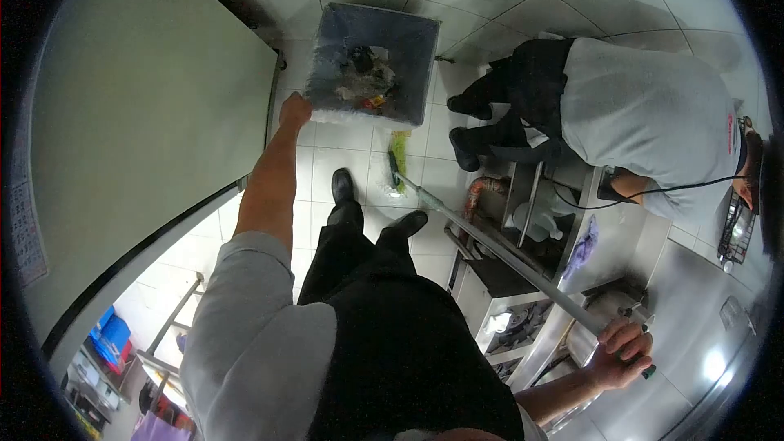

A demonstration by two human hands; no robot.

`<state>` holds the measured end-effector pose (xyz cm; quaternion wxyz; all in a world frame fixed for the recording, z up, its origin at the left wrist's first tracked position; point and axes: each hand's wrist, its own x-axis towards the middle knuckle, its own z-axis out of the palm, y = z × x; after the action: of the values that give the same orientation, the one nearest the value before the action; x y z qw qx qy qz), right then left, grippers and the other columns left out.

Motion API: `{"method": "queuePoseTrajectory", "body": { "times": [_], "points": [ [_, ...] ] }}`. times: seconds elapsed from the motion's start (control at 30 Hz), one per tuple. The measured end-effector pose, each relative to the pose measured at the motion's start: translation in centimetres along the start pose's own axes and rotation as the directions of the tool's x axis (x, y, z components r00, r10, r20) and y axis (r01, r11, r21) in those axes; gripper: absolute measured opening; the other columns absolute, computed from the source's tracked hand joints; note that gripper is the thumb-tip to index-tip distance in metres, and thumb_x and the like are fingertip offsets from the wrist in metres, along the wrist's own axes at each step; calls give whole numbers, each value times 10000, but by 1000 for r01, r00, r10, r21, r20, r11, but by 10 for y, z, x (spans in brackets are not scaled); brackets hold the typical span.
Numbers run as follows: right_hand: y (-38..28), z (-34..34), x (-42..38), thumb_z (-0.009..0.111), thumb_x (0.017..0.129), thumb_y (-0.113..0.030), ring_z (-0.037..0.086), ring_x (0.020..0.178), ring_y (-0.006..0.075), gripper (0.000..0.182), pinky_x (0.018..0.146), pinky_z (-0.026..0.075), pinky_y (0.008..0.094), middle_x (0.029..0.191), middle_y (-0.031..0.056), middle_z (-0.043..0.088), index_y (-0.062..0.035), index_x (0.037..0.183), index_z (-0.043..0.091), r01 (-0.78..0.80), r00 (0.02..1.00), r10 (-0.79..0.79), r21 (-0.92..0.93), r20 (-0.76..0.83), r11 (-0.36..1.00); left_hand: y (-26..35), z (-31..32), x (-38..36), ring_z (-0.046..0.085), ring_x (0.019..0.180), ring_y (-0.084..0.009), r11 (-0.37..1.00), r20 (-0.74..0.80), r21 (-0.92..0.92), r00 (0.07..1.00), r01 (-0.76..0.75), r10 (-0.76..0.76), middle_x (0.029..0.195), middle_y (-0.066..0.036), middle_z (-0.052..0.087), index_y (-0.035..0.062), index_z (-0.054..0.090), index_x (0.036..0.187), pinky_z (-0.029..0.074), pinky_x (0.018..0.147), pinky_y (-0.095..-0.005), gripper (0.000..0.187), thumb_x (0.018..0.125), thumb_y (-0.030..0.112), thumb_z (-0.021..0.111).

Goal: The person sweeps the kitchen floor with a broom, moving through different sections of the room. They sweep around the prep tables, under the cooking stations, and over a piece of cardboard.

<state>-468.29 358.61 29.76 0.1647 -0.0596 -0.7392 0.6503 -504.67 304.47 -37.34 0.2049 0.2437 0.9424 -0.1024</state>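
Observation:
My left hand (296, 109) is closed on the near left rim of a grey bin (420, 61), which has clear plastic showing along its near edge. Inside the bin lies mixed rubbish (366, 77), with pale, dark and orange-red pieces. My right hand (622, 355) is wrapped round the upper end of a long grey handle. This handle belongs to a broom (506, 255) that slants down to the tiled floor. Its yellow-green bristles (398, 147) rest on the tiles just below the bin, in front of my shoes.
A co-worker (653, 114) in a grey shirt leans over the counter at right. A large pale cabinet (155, 106) stands close at left. Steel shelving holds a white jug (535, 222); a purple cloth (582, 247) hangs nearby. A pot (604, 310) sits near my right hand.

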Motion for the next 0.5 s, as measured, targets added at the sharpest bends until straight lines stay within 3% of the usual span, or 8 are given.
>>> {"method": "queuePoseTrajectory", "body": {
  "times": [0.07,0.13,0.27,0.33,0.37,0.4,0.43,0.5],
  "points": [
    [-2,7,5,531,1089,-579,466,623,235,561,607,410,342,661,87,437,-133,779,392,0,1000,0,-18,-11,1000,10,32,-4,765,1007,-325,920,41,-301,967,253,-253,1114,-246,760,-2,745,1032,620,882,-457,286,942,261,679],
    [0,10,9,571,1043,-644,496,553,247,603,515,422,358,612,81,456,-149,739,411,9,996,-16,-79,-83,997,25,53,-23,767,997,-326,805,68,-471,925,361,-375,1100,-238,764,-9,730,1069,621,889,-451,285,938,237,671],
    [2,-9,5,581,1023,-681,539,526,269,624,483,440,372,589,85,480,-156,726,420,-24,992,16,-66,-129,998,29,112,-79,773,976,-329,815,-14,-435,902,382,-431,1072,-224,773,-22,700,1141,622,902,-439,301,932,190,655],
    [4,-18,7,580,1025,-679,545,525,275,621,490,445,372,597,88,493,-155,732,423,10,995,-17,-79,-95,997,26,121,-108,789,803,-325,779,-37,-464,869,422,-493,974,-218,778,-34,687,1112,636,813,-428,280,918,164,650],
    [5,-23,8,580,1026,-679,548,525,279,620,493,448,371,602,90,500,-154,734,424,25,997,-32,-85,-76,996,21,97,-126,785,750,-320,496,195,-661,766,564,-612,921,-209,777,-35,686,1102,640,770,-425,269,914,155,653],
    [7,-30,8,579,1026,-679,556,534,281,620,500,452,372,607,91,503,-153,735,425,18,998,-23,-74,-65,997,23,81,-141,781,697,-315,143,443,-743,639,654,-629,867,-201,777,-37,686,1091,644,728,-422,258,911,145,656],
    [7,-37,7,579,1026,-678,564,543,284,620,507,456,372,612,92,507,-152,735,425,9,998,-12,-65,-54,998,18,90,-156,776,670,-301,204,410,-713,634,671,-656,805,-184,763,-41,682,1069,639,669,-418,245,911,146,670],
    [8,-48,7,575,1024,-684,579,565,288,624,520,463,372,618,93,512,-152,736,423,-5,1000,4,-53,-28,999,10,105,-193,759,633,-264,-48,514,-761,557,647,-652,825,-170,761,-35,661,1147,619,567,-404,292,925,153,693]
  ]
}}
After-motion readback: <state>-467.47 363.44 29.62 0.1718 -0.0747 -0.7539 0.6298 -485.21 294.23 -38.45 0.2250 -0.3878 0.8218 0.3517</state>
